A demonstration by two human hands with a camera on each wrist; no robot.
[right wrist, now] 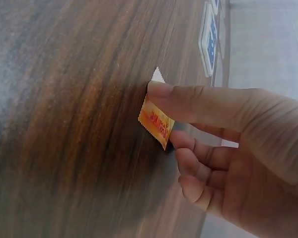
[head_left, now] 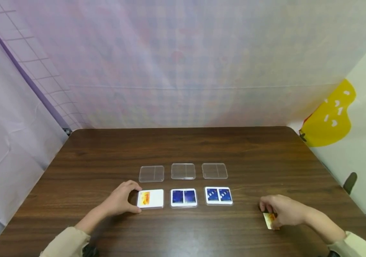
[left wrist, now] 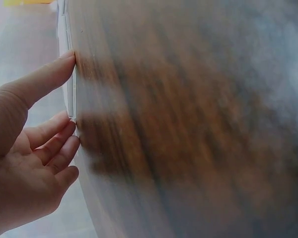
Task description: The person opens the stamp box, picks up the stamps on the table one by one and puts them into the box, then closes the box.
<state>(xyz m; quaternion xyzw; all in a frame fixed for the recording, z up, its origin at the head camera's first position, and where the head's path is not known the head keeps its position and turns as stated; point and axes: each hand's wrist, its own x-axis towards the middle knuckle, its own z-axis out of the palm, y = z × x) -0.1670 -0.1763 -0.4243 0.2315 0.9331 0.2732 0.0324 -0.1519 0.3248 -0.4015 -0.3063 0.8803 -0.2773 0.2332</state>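
My right hand (head_left: 287, 210) pinches a small orange and yellow stamp (right wrist: 156, 119) with serrated edges, tilted against the tabletop at the right. The thumb lies across its face in the right wrist view. My left hand (head_left: 118, 200) holds the left end of a clear plastic case (head_left: 156, 198) between thumb and fingertips. Inside that case is a white card with one orange stamp (head_left: 145, 198) on its left half; the right half is bare white. In the left wrist view, the case shows only as a thin edge (left wrist: 72, 94) at the fingertips.
To the right lie a case with two dark blue stamps (head_left: 184, 197) and one with two moon-phase stamps (head_left: 218, 195). Behind them, three clear lids (head_left: 151, 174) form a row on the brown wooden table (head_left: 183, 146). Curtains (head_left: 176, 71) hang beyond the table.
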